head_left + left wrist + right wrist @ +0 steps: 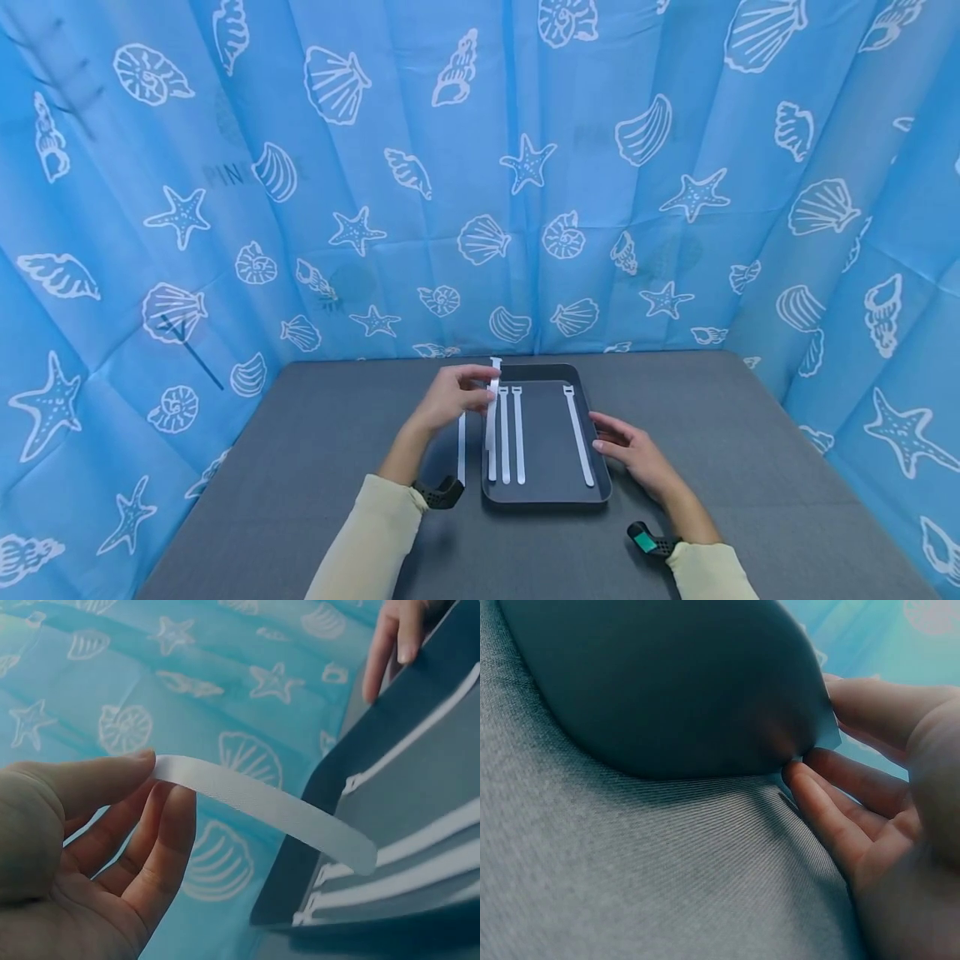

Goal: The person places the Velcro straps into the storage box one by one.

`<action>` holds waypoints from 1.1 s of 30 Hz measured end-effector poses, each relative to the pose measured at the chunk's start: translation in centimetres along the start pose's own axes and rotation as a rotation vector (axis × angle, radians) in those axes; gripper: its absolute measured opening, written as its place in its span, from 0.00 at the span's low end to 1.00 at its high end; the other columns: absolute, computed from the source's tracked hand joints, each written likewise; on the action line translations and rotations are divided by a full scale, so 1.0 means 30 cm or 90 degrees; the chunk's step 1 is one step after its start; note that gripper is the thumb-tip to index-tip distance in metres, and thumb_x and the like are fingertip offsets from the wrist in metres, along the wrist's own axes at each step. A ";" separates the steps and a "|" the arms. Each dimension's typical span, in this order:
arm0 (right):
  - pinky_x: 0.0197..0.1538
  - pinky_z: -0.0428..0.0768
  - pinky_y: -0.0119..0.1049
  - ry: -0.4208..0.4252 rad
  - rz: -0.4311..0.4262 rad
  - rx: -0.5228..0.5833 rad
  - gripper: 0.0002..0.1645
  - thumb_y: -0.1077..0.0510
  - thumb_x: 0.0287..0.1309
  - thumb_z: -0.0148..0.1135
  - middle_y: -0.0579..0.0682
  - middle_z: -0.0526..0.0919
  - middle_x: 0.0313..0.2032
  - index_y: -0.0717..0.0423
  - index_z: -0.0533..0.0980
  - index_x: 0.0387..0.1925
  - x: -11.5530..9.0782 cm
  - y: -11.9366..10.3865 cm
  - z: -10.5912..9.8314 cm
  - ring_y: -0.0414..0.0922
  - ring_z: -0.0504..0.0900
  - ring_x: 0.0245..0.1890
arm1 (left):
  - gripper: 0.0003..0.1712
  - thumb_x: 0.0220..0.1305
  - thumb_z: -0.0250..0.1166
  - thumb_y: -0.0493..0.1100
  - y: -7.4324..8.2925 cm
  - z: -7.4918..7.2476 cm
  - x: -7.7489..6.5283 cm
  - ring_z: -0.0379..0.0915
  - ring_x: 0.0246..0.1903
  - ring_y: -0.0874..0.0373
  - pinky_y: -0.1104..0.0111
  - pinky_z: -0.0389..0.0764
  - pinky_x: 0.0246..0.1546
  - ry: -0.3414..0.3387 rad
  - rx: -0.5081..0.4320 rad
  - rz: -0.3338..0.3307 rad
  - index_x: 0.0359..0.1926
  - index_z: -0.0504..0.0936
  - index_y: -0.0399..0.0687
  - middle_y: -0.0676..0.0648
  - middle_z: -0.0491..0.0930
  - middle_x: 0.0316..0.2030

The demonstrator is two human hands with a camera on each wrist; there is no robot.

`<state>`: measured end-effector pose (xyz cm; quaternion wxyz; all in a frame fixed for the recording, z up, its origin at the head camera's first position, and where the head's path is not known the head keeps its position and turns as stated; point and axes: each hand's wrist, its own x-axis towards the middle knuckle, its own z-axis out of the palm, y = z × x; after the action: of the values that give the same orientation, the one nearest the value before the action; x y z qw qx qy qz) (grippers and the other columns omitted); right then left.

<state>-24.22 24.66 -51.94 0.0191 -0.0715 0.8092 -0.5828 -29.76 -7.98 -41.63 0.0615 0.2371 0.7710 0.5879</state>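
Note:
My left hand [453, 396] pinches a white hook-and-loop cable tie [262, 799] between thumb and fingers. In the left wrist view the tie bows out from the fingertips over the tray's edge. Below it stands a dark grey rectangular tray [547, 496], where several such ties lie lengthwise. A pair of them [518, 437] lies close together left of the middle; one more tie [579, 437] lies by the right wall. My right hand [633, 454] holds the tray's right rim, with digits on both sides of the wall in the right wrist view.
Another white tie [461, 450] lies on the grey cloth-covered table [322, 467] just left of the tray. A blue curtain [480, 167] with white shell prints encloses the back and sides. Dark bands [441, 493] are worn on both wrists.

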 end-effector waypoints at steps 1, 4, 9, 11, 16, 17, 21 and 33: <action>0.63 0.66 0.56 -0.001 0.000 -0.003 0.35 0.54 0.66 0.61 0.63 0.67 0.66 0.60 0.63 0.70 0.000 -0.001 -0.001 0.59 0.67 0.64 | 0.19 0.63 0.66 0.34 0.002 0.013 0.004 0.79 0.37 0.49 0.61 0.84 0.37 0.000 -0.006 0.001 0.56 0.81 0.43 0.39 0.79 0.49; 0.63 0.66 0.56 0.003 0.003 -0.004 0.34 0.54 0.66 0.61 0.63 0.66 0.66 0.60 0.63 0.69 -0.001 -0.005 -0.001 0.60 0.67 0.64 | 0.19 0.62 0.66 0.34 0.006 0.055 0.016 0.79 0.36 0.51 0.62 0.84 0.36 0.005 -0.017 0.002 0.55 0.81 0.43 0.42 0.80 0.49; 0.63 0.65 0.57 0.003 0.007 0.005 0.35 0.55 0.66 0.61 0.64 0.66 0.67 0.61 0.63 0.70 -0.001 -0.010 -0.002 0.60 0.66 0.64 | 0.19 0.62 0.66 0.33 0.000 0.121 0.039 0.80 0.35 0.53 0.63 0.84 0.36 0.011 -0.030 -0.020 0.54 0.82 0.46 0.45 0.80 0.49; 0.63 0.65 0.57 0.002 0.006 0.006 0.35 0.55 0.66 0.60 0.64 0.65 0.67 0.61 0.62 0.70 0.000 -0.010 -0.002 0.61 0.66 0.64 | 0.18 0.62 0.66 0.33 -0.008 0.144 0.052 0.80 0.34 0.53 0.63 0.84 0.35 0.010 -0.035 -0.028 0.54 0.82 0.47 0.45 0.80 0.49; 0.63 0.66 0.57 0.002 0.009 0.006 0.35 0.56 0.66 0.60 0.64 0.65 0.67 0.61 0.62 0.70 0.001 -0.012 -0.002 0.60 0.66 0.64 | 0.18 0.62 0.66 0.32 -0.035 0.187 0.087 0.81 0.33 0.53 0.64 0.84 0.35 -0.002 -0.053 -0.047 0.53 0.83 0.46 0.45 0.79 0.48; 0.63 0.66 0.57 0.001 0.010 0.005 0.35 0.56 0.66 0.61 0.64 0.65 0.67 0.61 0.62 0.70 0.001 -0.012 -0.003 0.60 0.67 0.64 | 0.18 0.62 0.66 0.33 -0.042 0.194 0.093 0.81 0.33 0.53 0.64 0.84 0.36 -0.005 -0.054 -0.053 0.53 0.83 0.46 0.45 0.78 0.47; 0.63 0.66 0.56 -0.002 0.009 0.004 0.35 0.55 0.66 0.61 0.64 0.66 0.66 0.61 0.63 0.70 0.001 -0.014 -0.004 0.60 0.67 0.64 | 0.17 0.61 0.66 0.32 -0.075 0.214 0.118 0.81 0.30 0.54 0.58 0.83 0.40 -0.014 -0.059 -0.082 0.51 0.83 0.46 0.44 0.78 0.47; 0.63 0.68 0.54 -0.001 0.007 0.017 0.34 0.57 0.65 0.61 0.64 0.66 0.66 0.61 0.63 0.69 0.000 -0.020 -0.004 0.60 0.68 0.63 | 0.24 0.57 0.67 0.29 -0.131 0.284 0.159 0.79 0.26 0.56 0.65 0.83 0.31 -0.025 0.006 -0.142 0.56 0.78 0.37 0.42 0.78 0.42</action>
<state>-24.19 24.59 -51.34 0.0244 -0.0671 0.8017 -0.5935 -31.94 0.82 -47.00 0.1404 0.1613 0.7940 0.5690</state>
